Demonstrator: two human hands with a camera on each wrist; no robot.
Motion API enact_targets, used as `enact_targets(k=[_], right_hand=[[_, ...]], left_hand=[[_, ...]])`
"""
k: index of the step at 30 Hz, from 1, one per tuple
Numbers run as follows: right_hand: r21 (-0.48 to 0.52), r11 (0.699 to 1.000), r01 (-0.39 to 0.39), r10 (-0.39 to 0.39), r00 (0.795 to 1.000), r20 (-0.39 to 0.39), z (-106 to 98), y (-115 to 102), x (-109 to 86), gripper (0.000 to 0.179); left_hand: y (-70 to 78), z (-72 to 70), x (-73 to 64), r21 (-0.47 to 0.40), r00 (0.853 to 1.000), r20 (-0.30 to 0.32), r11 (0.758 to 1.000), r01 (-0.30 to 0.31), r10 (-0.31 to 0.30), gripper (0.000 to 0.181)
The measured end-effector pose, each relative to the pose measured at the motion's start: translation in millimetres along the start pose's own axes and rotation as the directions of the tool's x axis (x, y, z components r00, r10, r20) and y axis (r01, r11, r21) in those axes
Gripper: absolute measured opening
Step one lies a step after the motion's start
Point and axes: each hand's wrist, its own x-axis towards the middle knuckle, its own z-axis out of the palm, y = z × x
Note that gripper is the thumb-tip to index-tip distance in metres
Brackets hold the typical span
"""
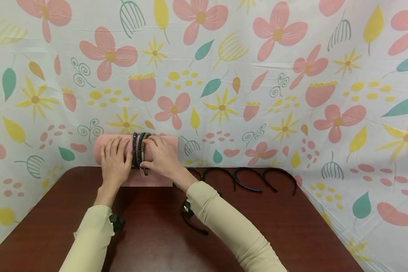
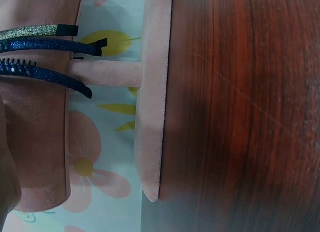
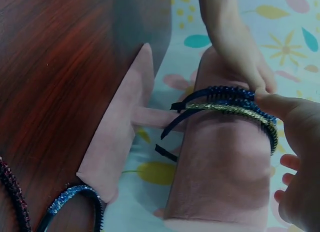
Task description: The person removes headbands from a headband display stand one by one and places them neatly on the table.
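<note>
A pink headband stand (image 1: 171,141) has a padded roll lying sideways over a flat base. Round its middle sit several headbands: beaded navy ones (image 2: 17,68) and a glittery gold one (image 3: 225,108), close side by side. My left hand (image 1: 116,160) rests on the roll to the left of the headbands, fingers spread over the top, thumb beside the nearest band. My right hand (image 1: 163,156) lies on their other side, touching the gold headband with fingertips at the top and thumb lower in front. A right-hand digit touches the bands in the right wrist view; part of that contact is hidden.
Several dark headbands (image 1: 248,185) stand in a row on the brown table (image 1: 149,226), right of the stand. Another headband (image 1: 195,226) lies nearer, partly behind the right sleeve. A blue glitter headband (image 3: 70,194) sits beside the base. Flower-printed cloth (image 1: 204,75) hangs behind.
</note>
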Motion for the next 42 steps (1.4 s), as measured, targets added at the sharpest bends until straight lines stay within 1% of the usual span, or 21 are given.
enact_targets(k=[6,9,13,22,27,34,38,42], right_hand=[[-0.048,0.999,-0.009,0.011,0.999,0.051,8.8,-1.9,7.4,0.086],[-0.069,0.997,-0.030,0.036,0.995,0.088,11.9,-3.6,8.0,0.088],[-0.112,0.992,-0.063,0.075,0.991,0.113,16.8,-5.0,9.2,0.094],[-0.179,0.980,-0.090,0.113,0.986,0.122,23.4,-3.4,13.7,0.109],[-0.196,0.977,-0.088,0.113,0.986,0.123,25.8,-3.4,13.1,0.107],[-0.231,0.970,-0.074,0.094,0.992,0.079,29.6,-2.5,13.0,0.106],[-0.240,0.969,-0.056,0.080,0.993,0.090,30.1,-2.1,12.9,0.109],[-0.265,0.963,-0.052,0.081,0.992,0.100,29.6,0.0,12.1,0.110]], left_hand=[[-1.6,-2.1,0.4,0.005,1.000,-0.028,1.000,-0.012,0.012,0.044],[-0.8,-0.7,-0.2,0.009,0.999,-0.030,1.000,-0.016,0.016,0.044],[0.8,0.0,-0.9,0.007,1.000,-0.024,1.000,-0.014,0.014,0.044],[-0.7,0.9,0.9,0.010,1.000,-0.026,1.000,-0.015,0.015,0.045],[0.3,2.3,0.2,0.009,0.999,-0.033,1.000,-0.015,0.015,0.045],[-0.3,1.4,1.0,0.007,1.000,-0.023,1.000,-0.016,0.016,0.045],[-0.4,1.4,0.0,0.011,0.999,-0.029,1.000,-0.013,0.014,0.045],[0.6,1.6,-0.4,0.004,0.999,-0.028,1.000,-0.017,0.017,0.045]])
